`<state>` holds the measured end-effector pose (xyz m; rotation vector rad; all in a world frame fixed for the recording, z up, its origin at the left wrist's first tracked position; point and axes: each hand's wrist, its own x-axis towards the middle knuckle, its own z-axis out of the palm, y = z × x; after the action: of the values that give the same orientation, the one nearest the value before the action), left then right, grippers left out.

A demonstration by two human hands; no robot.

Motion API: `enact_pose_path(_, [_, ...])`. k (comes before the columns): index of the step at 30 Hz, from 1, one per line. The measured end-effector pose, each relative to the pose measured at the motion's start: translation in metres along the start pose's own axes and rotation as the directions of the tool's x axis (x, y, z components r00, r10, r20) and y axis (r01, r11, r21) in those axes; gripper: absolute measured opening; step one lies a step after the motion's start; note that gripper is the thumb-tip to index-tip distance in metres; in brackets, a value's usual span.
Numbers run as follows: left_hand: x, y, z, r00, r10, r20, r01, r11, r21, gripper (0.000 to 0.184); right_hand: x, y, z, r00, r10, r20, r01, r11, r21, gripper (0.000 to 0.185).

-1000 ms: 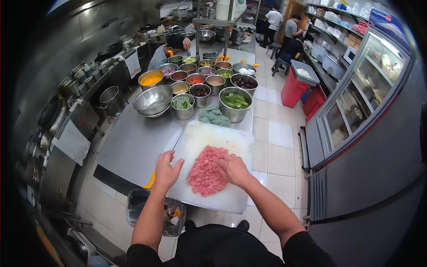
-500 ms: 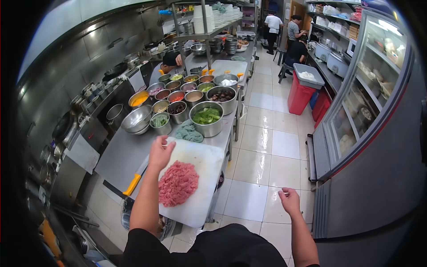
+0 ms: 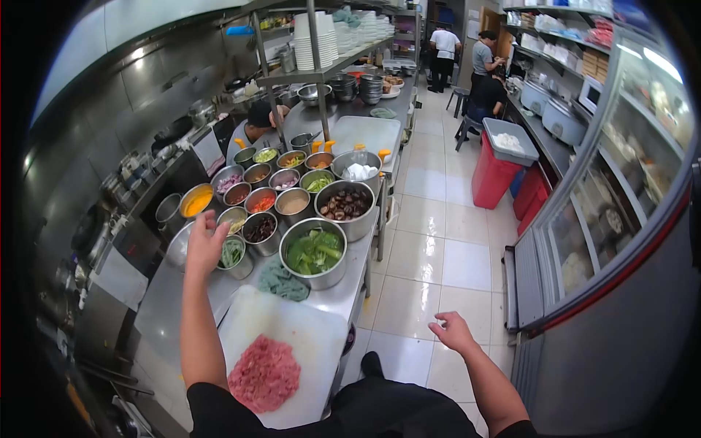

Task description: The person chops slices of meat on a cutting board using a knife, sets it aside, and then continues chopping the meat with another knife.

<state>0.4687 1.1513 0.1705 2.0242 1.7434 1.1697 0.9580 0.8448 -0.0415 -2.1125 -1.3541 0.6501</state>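
Observation:
My left hand reaches forward over the steel table, thumb and fingers apart, holding nothing that I can see. Behind its fingers is a steel bowl, mostly hidden; whether they touch is unclear. Just right of this hand sits a small pot of green leaves. My right hand hangs over the floor at the right, loosely curled with a gap between thumb and fingers, and empty. A heap of raw minced meat lies on the white cutting board in front of me.
Several steel pots, including one of cut green vegetables, cover the table beyond a green cloth. A tiled aisle runs ahead. At right stand a red bin and a glass-door fridge. Other people are farther off.
My left hand has moved from above the cutting board forward and left to the steel bowl. My viewpoint has shifted forward along the table. My right hand stays empty at the side.

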Motion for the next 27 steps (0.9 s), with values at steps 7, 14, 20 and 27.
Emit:
enact_pose_path(7, [0.122, 0.075, 0.099, 0.961, 0.111, 0.253, -0.121, 0.992, 0.025, 0.051, 0.041, 0.154, -0.026, 0.904, 0.422, 0.068, -0.409, 0.9, -0.151, 0.052])
enact_pose_path(14, [0.212, 0.15, 0.196, 0.9, 0.222, 0.374, -0.272, 0.958, 0.085, 0.034, 0.006, 0.295, 0.009, 0.575, 0.776, 0.259, -0.604, 0.616, -0.506, 0.072])
enact_pose_path(20, [0.255, 0.154, 0.277, 0.892, 0.047, 0.449, -0.159, 0.964, 0.215, 0.031, 0.126, 0.289, 0.014, 0.548, 0.615, 0.567, -0.5, 0.784, -0.367, 0.066])
enact_pose_path(27, [0.306, 0.154, 0.371, 0.886, -0.166, 0.432, -0.078, 0.867, 0.493, 0.039, 0.428, 0.318, 0.002, 0.768, 0.311, 0.56, 0.016, 0.865, -0.502, 0.048])
